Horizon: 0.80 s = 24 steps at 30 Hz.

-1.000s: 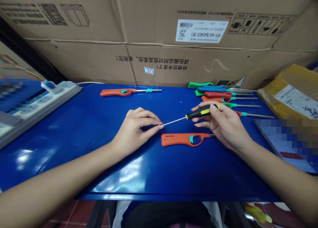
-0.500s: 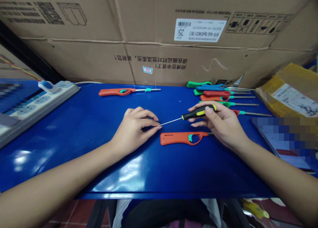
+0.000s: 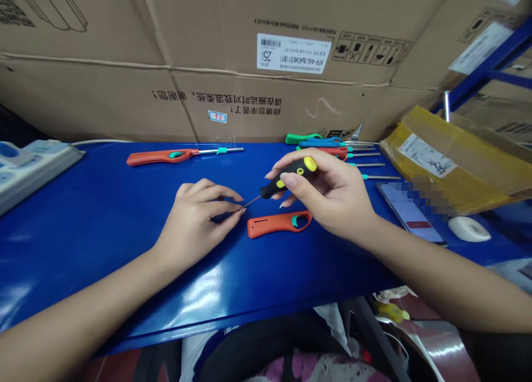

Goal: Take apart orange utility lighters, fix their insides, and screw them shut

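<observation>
My right hand [image 3: 332,191] holds a black and yellow screwdriver [image 3: 290,177] by its handle, thumb along the side. The thin shaft slants down to the left and its tip meets the pinched thumb and fingers of my left hand [image 3: 199,218]. Whatever small thing is between those fingertips is too small to make out. Just below the screwdriver, an orange long-neck lighter [image 3: 272,224] with a green trigger lies on the blue table [image 3: 249,293]. My right hand hides its far end. Another orange lighter [image 3: 160,157] with a metal tube lies farther back.
Behind my right hand lie several lighters, among them a green one [image 3: 302,138]. A large cardboard box [image 3: 224,49] stands along the back. On the right are a phone [image 3: 409,213], a white mouse-like object [image 3: 469,229] and a yellow-taped box [image 3: 453,160]; a power strip [image 3: 41,163] is at left.
The view has swung to the right, so everything sits farther left in it. The screwdriver now tilts more steeply, and my right hand is closer to my left. Both hands keep their grip.
</observation>
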Available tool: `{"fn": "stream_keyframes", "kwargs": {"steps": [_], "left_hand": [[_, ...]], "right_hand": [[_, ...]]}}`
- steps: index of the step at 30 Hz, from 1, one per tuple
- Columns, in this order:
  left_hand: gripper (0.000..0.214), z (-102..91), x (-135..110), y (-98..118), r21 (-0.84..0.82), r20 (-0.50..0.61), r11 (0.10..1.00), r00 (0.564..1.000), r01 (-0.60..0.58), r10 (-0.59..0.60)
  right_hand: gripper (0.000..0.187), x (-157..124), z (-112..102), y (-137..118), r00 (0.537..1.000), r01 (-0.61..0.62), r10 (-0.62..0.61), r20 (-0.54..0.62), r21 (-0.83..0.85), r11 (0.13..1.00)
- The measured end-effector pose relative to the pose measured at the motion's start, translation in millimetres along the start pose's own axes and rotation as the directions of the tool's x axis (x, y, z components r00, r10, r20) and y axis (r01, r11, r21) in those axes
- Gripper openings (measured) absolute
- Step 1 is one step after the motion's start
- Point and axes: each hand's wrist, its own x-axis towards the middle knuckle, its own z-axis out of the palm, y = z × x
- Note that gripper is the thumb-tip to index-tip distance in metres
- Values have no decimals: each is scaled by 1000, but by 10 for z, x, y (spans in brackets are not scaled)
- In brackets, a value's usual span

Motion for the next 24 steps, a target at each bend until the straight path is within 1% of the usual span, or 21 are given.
{"fn": "stream_keyframes", "kwargs": {"steps": [2,5,8,9,11,12,13,15,17,20,24], "left_hand": [[15,12,-8,30,-53,-21,998,999,42,-43],[13,36,-17,66,-157,-23,982,994,102,-106],[14,45,-20,84,-246,33,959,990,141,-137],[24,44,-21,85,-260,73,953,987,157,-143],[51,39,-25,83,-262,172,945,973,194,-152],[61,38,-28,79,-257,220,944,963,208,-153],[65,38,-32,75,-253,261,943,954,216,-148],[59,47,-40,68,-259,316,945,942,201,-114],[47,65,-47,66,-276,346,948,937,161,-59],[37,98,-52,79,-295,352,948,936,117,-6],[34,131,-45,99,-332,333,936,943,119,-2]], "right_hand": [[21,22,69,-33,1000,16,-16,10,26,1000],[24,19,142,-27,999,21,-23,28,68,997],[22,-11,149,16,999,32,-32,-5,68,997],[20,-19,137,35,999,47,-45,-29,62,997],[17,-22,104,74,995,72,-69,-78,42,997],[17,-18,88,94,992,75,-72,-104,31,997],[17,-12,75,114,989,70,-67,-131,21,997],[20,-1,62,152,984,47,-45,-170,9,999],[22,-2,65,184,984,19,-17,-178,10,1000],[23,-27,78,207,985,3,0,-174,14,1000],[23,-73,86,187,985,24,-21,-173,12,1000]]}}
